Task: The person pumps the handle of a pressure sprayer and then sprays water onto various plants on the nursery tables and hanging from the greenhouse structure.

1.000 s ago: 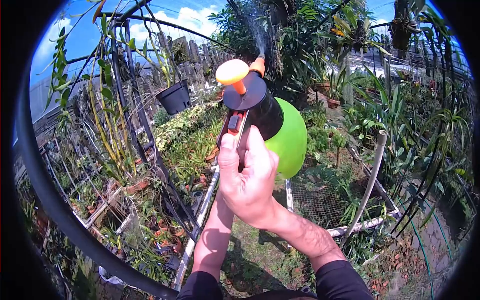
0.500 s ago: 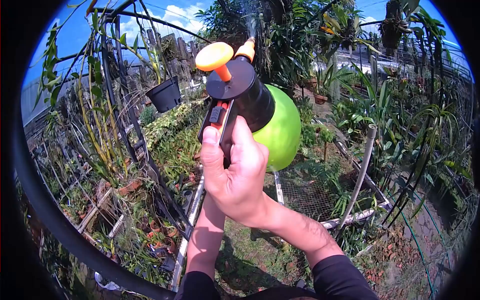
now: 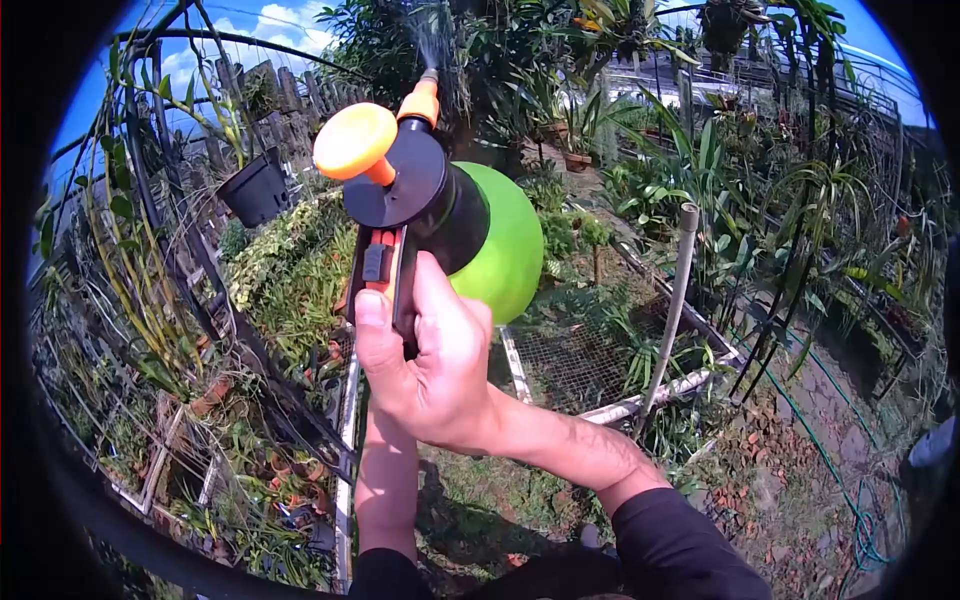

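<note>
My right hand (image 3: 435, 355) is wrapped round the handle of a pump spray bottle (image 3: 500, 255), its thumb against the trigger area. The bottle has a bright green round tank and a black collar. An orange pump knob (image 3: 355, 140) stands out on top, and fine mist leaves the orange nozzle (image 3: 421, 100), which points toward the plants ahead. My left forearm (image 3: 388, 480) rises behind the right wrist. The left hand itself is hidden behind the right hand and the bottle, so its grip does not show.
On the left, a black pot (image 3: 255, 190) hangs near dark metal bars (image 3: 170, 150). Wire mesh (image 3: 575, 365) in a pale frame lies ahead, with a leaning pole (image 3: 672, 300) beside it. Dense plants surround the path. A green hose (image 3: 825, 455) runs along the ground at right.
The view has turned to the right, so the pot, plants and pole appear further left. The spray bottle also sits further left in view, still held, with mist coming out in both frames.
</note>
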Available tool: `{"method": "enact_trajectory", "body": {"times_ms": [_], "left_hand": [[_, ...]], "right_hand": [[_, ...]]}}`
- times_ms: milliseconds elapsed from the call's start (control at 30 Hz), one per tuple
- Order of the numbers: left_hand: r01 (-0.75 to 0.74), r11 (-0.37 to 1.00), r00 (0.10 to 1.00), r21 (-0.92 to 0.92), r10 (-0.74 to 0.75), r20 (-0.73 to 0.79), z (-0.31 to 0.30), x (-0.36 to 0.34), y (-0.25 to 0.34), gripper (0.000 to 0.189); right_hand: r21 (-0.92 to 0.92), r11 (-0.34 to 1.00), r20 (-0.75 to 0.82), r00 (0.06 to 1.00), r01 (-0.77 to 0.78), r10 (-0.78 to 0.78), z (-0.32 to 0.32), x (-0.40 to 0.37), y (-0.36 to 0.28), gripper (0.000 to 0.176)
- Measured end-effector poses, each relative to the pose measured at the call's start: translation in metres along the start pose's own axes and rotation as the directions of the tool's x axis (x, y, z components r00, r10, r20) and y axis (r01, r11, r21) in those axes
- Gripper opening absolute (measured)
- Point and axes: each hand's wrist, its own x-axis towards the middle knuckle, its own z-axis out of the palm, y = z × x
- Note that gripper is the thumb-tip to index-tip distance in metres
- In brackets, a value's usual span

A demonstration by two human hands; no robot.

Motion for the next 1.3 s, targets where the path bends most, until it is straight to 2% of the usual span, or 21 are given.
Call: {"method": "enact_trajectory", "body": {"times_ms": [67, 133, 233, 300, 367, 500, 667, 700, 733, 767, 800, 833, 867, 900, 1000, 1033, 1067, 1100, 1133, 1233, 1300], "left_hand": [[0.009, 1.0, 1.0, -0.002, -0.009, 0.006, -0.003, 0.0, -0.003, 0.07], [0.023, 1.0, 1.0, 0.0, -0.023, 0.011, 0.0, 0.001, -0.008, 0.07], [0.058, 0.998, 0.998, -0.003, -0.058, 0.023, 0.01, -0.002, -0.023, 0.07], [0.11, 0.994, 0.994, -0.015, -0.109, 0.023, 0.021, -0.011, -0.042, 0.07], [0.154, 0.988, 0.988, -0.03, -0.153, 0.017, 0.033, -0.02, -0.064, 0.07], [0.298, 0.951, 0.949, -0.081, -0.305, -0.081, 0.053, -0.05, -0.109, 0.071], [0.519, 0.814, 0.792, -0.262, -0.573, -0.212, 0.044, -0.104, -0.212, 0.068], [0.508, 0.787, 0.777, -0.352, -0.594, -0.208, 0.036, -0.118, -0.242, 0.066], [0.497, 0.799, 0.756, -0.338, -0.59, -0.283, 0.036, -0.138, -0.264, 0.065], [0.571, 0.696, 0.648, -0.434, -0.707, -0.282, 0.03, -0.152, -0.289, 0.067], [0.671, 0.658, 0.603, -0.342, -0.752, -0.266, 0.037, -0.168, -0.282, 0.071], [0.715, 0.616, 0.575, -0.33, -0.787, -0.224, 0.034, -0.184, -0.295, 0.075], [0.752, 0.571, 0.547, -0.329, -0.819, -0.17, 0.041, -0.195, -0.288, 0.067], [0.79, 0.518, 0.491, -0.329, -0.855, -0.166, 0.043, -0.207, -0.293, 0.075], [0.749, 0.451, 0.5, -0.485, -0.865, -0.034, 0.039, -0.233, -0.34, 0.07], [0.736, 0.463, 0.507, -0.494, -0.861, -0.051, 0.054, -0.229, -0.324, 0.069], [0.829, 0.329, 0.322, -0.451, -0.942, -0.096, 0.065, -0.223, -0.306, 0.068], [0.794, 0.394, 0.425, -0.462, -0.904, -0.04, 0.059, -0.235, -0.33, 0.072], [0.753, 0.455, 0.525, -0.475, -0.851, 0.015, 0.053, -0.248, -0.353, 0.076], [0.755, 0.38, 0.473, -0.534, -0.88, 0.043, 0.062, -0.239, -0.355, 0.083], [0.743, 0.392, 0.43, -0.542, -0.901, -0.062, 0.082, -0.208, -0.337, 0.085]], "right_hand": [[0.067, 0.998, -0.019, 1.0, 0.022, -0.021, -0.011, 0.003, -0.011, 0.017], [0.061, 0.993, 0.022, 0.995, -0.101, 0.099, -0.023, 0.0, -0.013, 0.018], [0.183, 0.968, -0.035, 0.982, -0.174, 0.183, -0.033, -0.009, -0.009, 0.02], [0.149, 0.952, -0.04, 0.96, -0.269, 0.277, -0.052, -0.018, -0.005, 0.03], [0.184, 0.893, -0.075, 0.9, -0.41, 0.429, -0.068, -0.028, -0.008, 0.04], [0.06, 0.779, -0.126, 0.77, -0.623, 0.626, -0.111, -0.073, 0.013, 0.048], [0.021, 0.447, -0.166, 0.438, -0.894, 0.884, -0.155, -0.16, 0.047, 0.04], [0.031, 0.395, -0.164, 0.385, -0.918, 0.908, -0.161, -0.179, 0.051, 0.04], [0.039, 0.341, -0.161, 0.331, -0.939, 0.93, -0.167, -0.197, 0.054, 0.039], [0.049, 0.287, -0.155, 0.276, -0.957, 0.948, -0.173, -0.213, 0.057, 0.039], [0.055, 0.196, -0.164, 0.185, -0.979, 0.969, -0.18, -0.227, 0.06, 0.039], [0.047, 0.156, -0.159, 0.147, -0.987, 0.976, -0.189, -0.244, 0.065, 0.04], [0.04, 0.116, -0.155, 0.108, -0.992, 0.982, -0.199, -0.262, 0.069, 0.042], [0.069, 0.066, -0.135, 0.056, -0.995, 0.989, -0.208, -0.278, 0.072, 0.043], [0.124, -0.019, -0.094, -0.03, -0.992, 0.995, -0.23, -0.299, 0.071, 0.043], [0.159, -0.039, -0.079, -0.052, -0.987, 0.996, -0.237, -0.306, 0.071, 0.043], [0.192, -0.058, -0.063, -0.072, -0.98, 0.995, -0.244, -0.312, 0.072, 0.043], [0.183, -0.023, -0.06, -0.035, -0.983, 0.998, -0.249, -0.319, 0.074, 0.043], [0.196, -0.043, -0.058, -0.055, -0.98, 0.997, -0.254, -0.321, 0.075, 0.042], [0.218, -0.073, -0.068, -0.09, -0.973, 0.994, -0.268, -0.309, 0.079, 0.039], [0.216, -0.058, -0.104, -0.082, -0.975, 0.991, -0.275, -0.292, 0.091, 0.038]]}}
